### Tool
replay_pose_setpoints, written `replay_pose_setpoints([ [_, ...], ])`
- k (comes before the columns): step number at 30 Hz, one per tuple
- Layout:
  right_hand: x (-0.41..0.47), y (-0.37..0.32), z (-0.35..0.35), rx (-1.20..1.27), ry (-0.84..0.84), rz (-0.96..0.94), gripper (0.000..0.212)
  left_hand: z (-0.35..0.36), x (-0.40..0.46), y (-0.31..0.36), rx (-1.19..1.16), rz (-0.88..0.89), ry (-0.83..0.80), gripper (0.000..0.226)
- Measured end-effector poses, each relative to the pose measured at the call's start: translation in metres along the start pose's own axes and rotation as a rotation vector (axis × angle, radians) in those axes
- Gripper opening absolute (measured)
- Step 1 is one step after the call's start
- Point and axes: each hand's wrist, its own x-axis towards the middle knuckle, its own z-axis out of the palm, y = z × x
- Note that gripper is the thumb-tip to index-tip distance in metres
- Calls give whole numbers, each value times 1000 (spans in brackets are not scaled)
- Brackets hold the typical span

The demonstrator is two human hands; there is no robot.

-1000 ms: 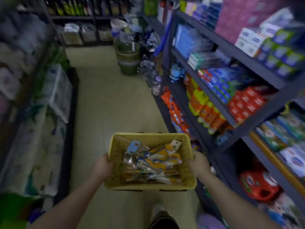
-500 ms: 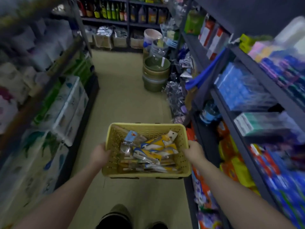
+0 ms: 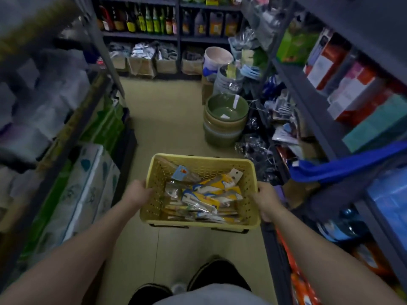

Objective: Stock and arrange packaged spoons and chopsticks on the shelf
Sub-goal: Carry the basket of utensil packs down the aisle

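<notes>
While the left hand (image 3: 137, 193) grips the left rim of the yellow basket (image 3: 199, 165), packaged spoons and chopsticks (image 3: 202, 195) lie piled inside it, and the right hand (image 3: 265, 200) grips its right rim, beside the shelf (image 3: 308, 111).

Both forearms are bare all the way up, no sleeves, watch or rings that I can spot on the left hand (image 3: 137, 192) or right hand (image 3: 265, 200). Down below there's a grey garment (image 3: 211, 296) and dark, blackish shoes (image 3: 220, 276).
</notes>
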Motion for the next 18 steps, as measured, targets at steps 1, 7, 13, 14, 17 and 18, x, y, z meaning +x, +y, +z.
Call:
replay_pose_setpoints([
  [1, 25, -11, 0, 5, 1, -3, 12, -3, 25, 14, 3, 2, -1, 26],
  [7, 203, -78, -5, 67, 26, 23, 9, -18, 197, 107, 51, 28, -19, 21],
  [13, 367, -177, -27, 122, 8, 52, 8, -48, 337, 199, 6, -11, 17, 21],
  [14, 394, -193, -28, 122, 8, 53, 9, -54, 364, 213, 11, -11, 33, 21],
  [17, 451, -231, -27, 124, 19, 53, 9, -65, 425, 241, 13, -23, 35, 22],
  [18, 475, -243, -23, 121, 16, 52, 8, -69, 452, 249, 9, -28, 32, 22],
])
